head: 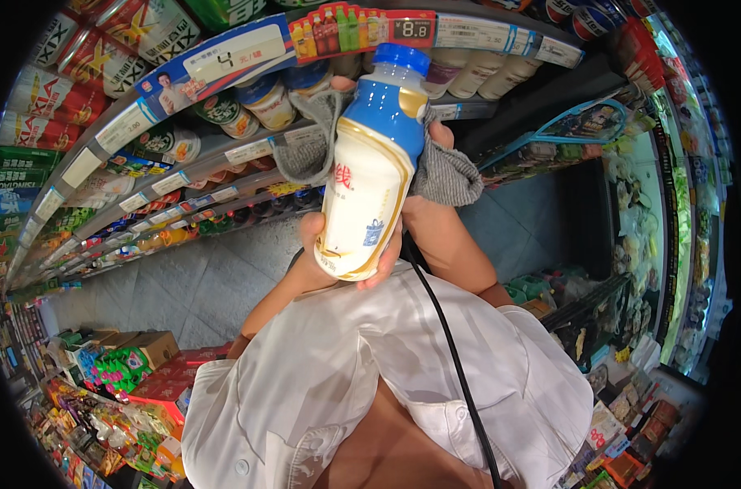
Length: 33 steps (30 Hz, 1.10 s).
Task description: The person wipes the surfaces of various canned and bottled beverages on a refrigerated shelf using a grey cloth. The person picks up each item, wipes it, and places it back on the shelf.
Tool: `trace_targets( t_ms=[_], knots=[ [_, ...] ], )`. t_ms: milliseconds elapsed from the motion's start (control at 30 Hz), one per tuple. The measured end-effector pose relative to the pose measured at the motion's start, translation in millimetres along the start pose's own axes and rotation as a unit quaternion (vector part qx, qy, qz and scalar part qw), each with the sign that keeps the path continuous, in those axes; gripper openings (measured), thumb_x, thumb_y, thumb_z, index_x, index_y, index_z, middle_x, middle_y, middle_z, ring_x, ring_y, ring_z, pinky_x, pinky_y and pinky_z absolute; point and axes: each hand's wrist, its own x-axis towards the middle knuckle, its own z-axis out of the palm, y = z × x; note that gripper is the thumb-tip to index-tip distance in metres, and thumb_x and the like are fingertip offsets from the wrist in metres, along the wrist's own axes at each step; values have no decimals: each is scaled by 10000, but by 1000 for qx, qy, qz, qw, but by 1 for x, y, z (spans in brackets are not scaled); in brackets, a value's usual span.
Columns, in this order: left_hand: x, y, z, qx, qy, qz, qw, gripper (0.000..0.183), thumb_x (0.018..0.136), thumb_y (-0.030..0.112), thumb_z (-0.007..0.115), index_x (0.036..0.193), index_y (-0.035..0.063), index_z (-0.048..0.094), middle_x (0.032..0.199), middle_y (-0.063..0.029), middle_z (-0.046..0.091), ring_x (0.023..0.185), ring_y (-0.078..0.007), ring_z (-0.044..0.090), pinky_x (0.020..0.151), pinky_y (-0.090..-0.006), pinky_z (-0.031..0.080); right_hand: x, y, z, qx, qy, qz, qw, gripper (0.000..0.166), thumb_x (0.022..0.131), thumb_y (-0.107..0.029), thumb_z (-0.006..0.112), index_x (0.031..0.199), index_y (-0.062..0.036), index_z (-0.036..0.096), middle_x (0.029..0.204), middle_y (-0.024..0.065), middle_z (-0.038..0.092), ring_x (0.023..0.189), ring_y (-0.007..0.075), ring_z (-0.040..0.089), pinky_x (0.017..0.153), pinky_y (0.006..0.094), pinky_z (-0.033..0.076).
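A plastic drink bottle [364,195], white below and blue at the shoulder with a blue screw cap, is held up close before my chest, leaning a little. My left hand [315,257] grips it around the base, the thumb on one side and fingertips on the other. Higher up, my right hand [439,136] is mostly hidden behind the bottle. It holds a grey knitted cloth [447,171] that wraps behind the bottle and shows on both sides. Fingertips poke out past the cloth near the bottle's neck.
Curved store shelves [254,147] with price strips rise just beyond the bottle, stocked with cans [144,30], cups and white bottles [468,73]. A black cable [444,324] hangs down over my white shirt [321,360]. Cartons [162,379] stand on the tiled floor [205,293] at left. Lit produce shelves [639,214] line the right.
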Motion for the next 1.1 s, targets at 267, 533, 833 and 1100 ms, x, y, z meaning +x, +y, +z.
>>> trace_targets(
  t_ms=[267,533,833,1100],
  knots=[
    [-4,4,-9,92,63,66,992,790,683,538,613,1158,-74,460,840,-246,594,585,-298,596,483,-353,497,-12,1,-6,-7,137,-30,990,914,732,-354,704,1364,86,212,1151,257,554,1010,329,606,881,415,502],
    [-10,1,-9,417,340,217,815,626,674,229,748,1171,-29,468,943,-172,632,827,-242,639,731,-335,513,-20,10,14,-232,246,-48,940,485,775,-181,668,1175,20,482,1058,122,600,939,206,609,848,342,491],
    [-14,20,10,700,367,164,591,592,631,319,793,1037,-22,529,842,-159,634,748,-259,643,672,-330,502,-21,9,27,-322,267,-42,907,521,724,-97,696,1186,-4,474,1055,119,606,942,199,606,848,341,486],
    [-14,67,-8,649,262,337,630,720,691,345,737,1243,-17,450,1256,-127,430,1172,-219,431,990,-351,330,-21,25,27,-491,228,-7,841,830,616,-190,804,1298,-23,361,1203,107,482,1125,197,469,977,330,358]
  ],
)
